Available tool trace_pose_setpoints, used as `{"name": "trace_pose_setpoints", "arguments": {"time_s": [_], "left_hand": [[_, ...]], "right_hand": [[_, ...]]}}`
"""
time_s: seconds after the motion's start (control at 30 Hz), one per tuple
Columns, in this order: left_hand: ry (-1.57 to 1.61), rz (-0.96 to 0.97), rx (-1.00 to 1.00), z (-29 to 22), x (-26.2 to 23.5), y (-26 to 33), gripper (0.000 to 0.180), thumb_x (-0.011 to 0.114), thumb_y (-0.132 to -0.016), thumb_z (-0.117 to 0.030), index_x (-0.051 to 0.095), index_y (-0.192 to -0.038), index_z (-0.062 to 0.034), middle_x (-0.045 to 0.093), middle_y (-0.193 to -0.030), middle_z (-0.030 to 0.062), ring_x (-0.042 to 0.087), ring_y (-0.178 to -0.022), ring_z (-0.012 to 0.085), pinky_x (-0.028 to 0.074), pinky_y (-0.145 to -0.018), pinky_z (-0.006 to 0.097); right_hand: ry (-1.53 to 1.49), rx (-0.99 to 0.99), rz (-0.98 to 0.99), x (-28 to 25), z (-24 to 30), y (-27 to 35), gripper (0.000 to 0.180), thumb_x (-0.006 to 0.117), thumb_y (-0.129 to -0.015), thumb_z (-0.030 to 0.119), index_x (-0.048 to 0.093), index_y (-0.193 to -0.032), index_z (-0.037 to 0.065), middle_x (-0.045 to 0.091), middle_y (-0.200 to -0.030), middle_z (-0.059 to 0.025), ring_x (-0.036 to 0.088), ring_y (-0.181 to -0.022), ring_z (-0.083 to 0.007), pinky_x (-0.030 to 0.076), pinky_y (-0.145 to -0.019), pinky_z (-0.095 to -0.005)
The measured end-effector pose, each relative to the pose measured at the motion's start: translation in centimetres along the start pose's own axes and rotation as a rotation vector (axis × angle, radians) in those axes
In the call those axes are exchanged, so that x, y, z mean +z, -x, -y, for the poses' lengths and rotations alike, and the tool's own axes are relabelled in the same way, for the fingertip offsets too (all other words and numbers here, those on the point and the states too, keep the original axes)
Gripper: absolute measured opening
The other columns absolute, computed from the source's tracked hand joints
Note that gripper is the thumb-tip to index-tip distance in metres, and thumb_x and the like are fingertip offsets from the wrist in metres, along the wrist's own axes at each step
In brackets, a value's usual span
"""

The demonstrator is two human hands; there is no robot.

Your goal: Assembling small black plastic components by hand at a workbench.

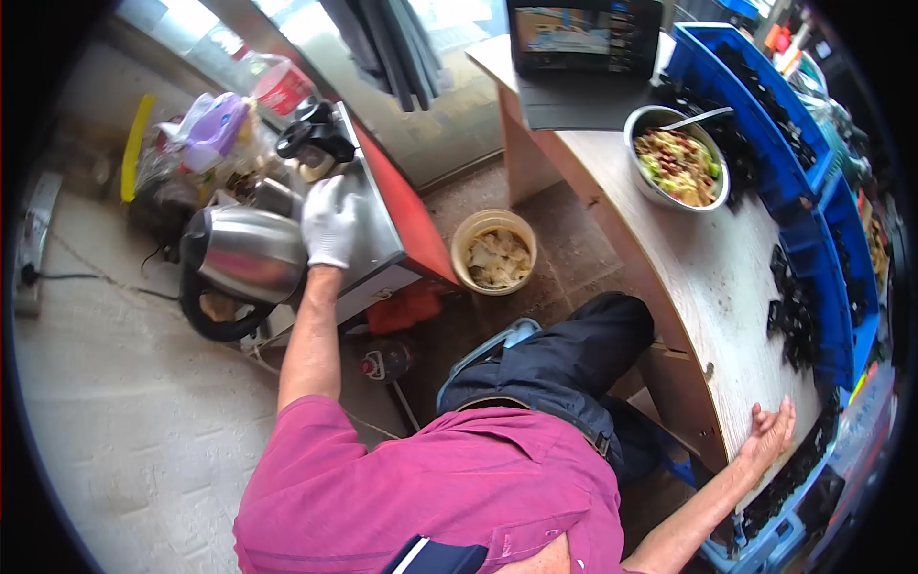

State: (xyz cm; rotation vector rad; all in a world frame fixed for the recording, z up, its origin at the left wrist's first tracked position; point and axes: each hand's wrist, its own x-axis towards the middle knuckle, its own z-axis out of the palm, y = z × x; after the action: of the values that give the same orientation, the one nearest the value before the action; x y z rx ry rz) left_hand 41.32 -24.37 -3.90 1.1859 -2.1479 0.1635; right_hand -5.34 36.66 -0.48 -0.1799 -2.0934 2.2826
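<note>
Yellow plastic strip [138, 148] far left, then a crinkled purple packet [216, 132], then an electric kettle [256, 251] in brushed steel, with a rounded body and a chunky black loop of a handle. Next over, a round cream plastic bucket [494, 219] with pale scraps inside, and further along a round bowl [651, 118] of chopped food, spoon [704, 117] leaning over the rim. Blue plastic bins [836, 330] line the far right, with shiny black parts [794, 311] heaped alongside.

Surface-wise, it's a low cabinet [371, 230] with a smooth grey top and red front, then brown floor tiles [574, 225], then a curved, pale wood-grain desk [712, 277] with an open laptop [588, 91] at the far end.

As for hands, the left hand [330, 225] wears a white glove, fingers bent; can't tell if it's gripping anything. Kettle's right beside it, on its left; can't tell if they touch. Right hand [768, 432] is bare and loosely open at the desk's near end, black parts just beyond it.
</note>
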Motion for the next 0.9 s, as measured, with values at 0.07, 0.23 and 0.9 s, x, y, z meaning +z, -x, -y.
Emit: {"name": "trace_pose_setpoints", "arguments": {"time_s": [0.07,0.23,0.9], "left_hand": [[-0.119,-0.011,-0.002,1.7,0.0,-0.2,0.032,0.07,-0.089,-0.019,0.071,-0.117,-0.0047,0.068,-0.119,0.018,0.064,-0.112,0.0357,0.049,-0.1,0.045],[-0.363,-0.102,0.0,0.5,-0.5,-0.4,0.034,0.073,-0.087,-0.02,0.072,-0.119,-0.0095,0.062,-0.133,0.021,0.054,-0.123,0.0423,0.043,-0.107,0.052],[1.433,0.874,-0.545,-32.8,5.0,-7.6,0.032,0.076,-0.095,-0.032,0.064,-0.108,-0.0051,0.062,-0.089,0.004,0.063,-0.078,0.0126,0.054,-0.069,0.028]], "right_hand": [[-0.006,0.033,-0.004,0.7,-0.4,-0.2,0.032,0.077,-0.094,0.019,0.064,-0.118,0.002,0.044,-0.055,0.0019,0.05,-0.051,-0.0089,0.061,-0.068,-0.0324],[-0.048,0.048,0.021,1.2,-0.3,0.2,0.022,0.074,-0.095,0.018,0.063,-0.111,0.006,0.044,-0.054,0.0032,0.048,-0.047,-0.008,0.061,-0.066,-0.0335],[-0.029,-0.041,-0.047,2.2,-0.3,1.6,0.013,0.074,-0.094,0.017,0.066,-0.099,0.007,0.047,-0.053,0.004,0.053,-0.047,-0.0087,0.062,-0.061,-0.0358]]}}
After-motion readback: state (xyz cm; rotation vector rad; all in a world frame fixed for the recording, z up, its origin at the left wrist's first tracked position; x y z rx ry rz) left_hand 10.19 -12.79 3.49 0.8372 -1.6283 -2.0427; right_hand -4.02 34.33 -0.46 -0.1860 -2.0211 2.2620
